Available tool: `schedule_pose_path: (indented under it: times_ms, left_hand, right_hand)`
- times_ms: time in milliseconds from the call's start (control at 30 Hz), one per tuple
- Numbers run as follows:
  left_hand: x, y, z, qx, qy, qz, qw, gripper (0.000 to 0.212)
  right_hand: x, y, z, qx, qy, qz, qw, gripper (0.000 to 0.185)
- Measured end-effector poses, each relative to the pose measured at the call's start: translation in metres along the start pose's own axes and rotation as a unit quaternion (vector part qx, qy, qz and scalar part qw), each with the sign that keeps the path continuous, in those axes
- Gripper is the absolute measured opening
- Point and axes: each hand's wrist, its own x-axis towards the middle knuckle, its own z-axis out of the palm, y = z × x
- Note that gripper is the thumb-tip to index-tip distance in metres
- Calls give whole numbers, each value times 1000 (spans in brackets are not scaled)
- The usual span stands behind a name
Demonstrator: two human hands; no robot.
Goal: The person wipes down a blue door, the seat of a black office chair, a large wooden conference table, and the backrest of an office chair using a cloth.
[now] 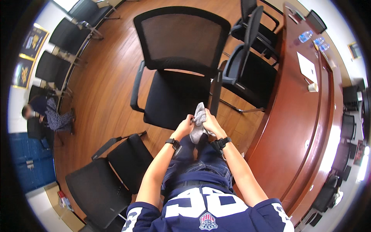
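Observation:
A light grey knitted cloth (200, 113), bunched up and possibly a sock, is held out in front of my legs. My left hand (185, 127) pinches its left edge. From the right side, my right hand (211, 123) grips the same cloth. More of the grey fabric hangs below the fingers, above my dark trousers. Just beyond the hands stands a black mesh-backed armchair (176, 95), its seat towards me. Each wrist wears a black band. Exactly how the cloth is folded I cannot tell.
To the right runs a long reddish wooden table (289, 139) with a paper cup (313, 87), a white sheet (307, 67) and plastic bottles (305, 36). Another black chair (98, 185) is at lower left. A seated person (56, 116) is by the left wall among several chairs.

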Motion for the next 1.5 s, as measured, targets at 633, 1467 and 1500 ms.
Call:
schedule_pose_path:
  times_ms: [633, 1467, 1500]
  left_hand:
    - [-146, -186, -131, -397, 13, -89, 913, 35]
    - [-22, -171, -290, -167, 157, -125, 965, 32]
    - [-10, -168, -295, -165, 147, -126, 967, 32]
  right_hand:
    - [-20, -127, 223, 39, -222, -118, 967, 49]
    - [192, -221, 205, -72, -257, -210, 941, 52]
    - [203, -233, 191, -83, -284, -199, 934, 51]
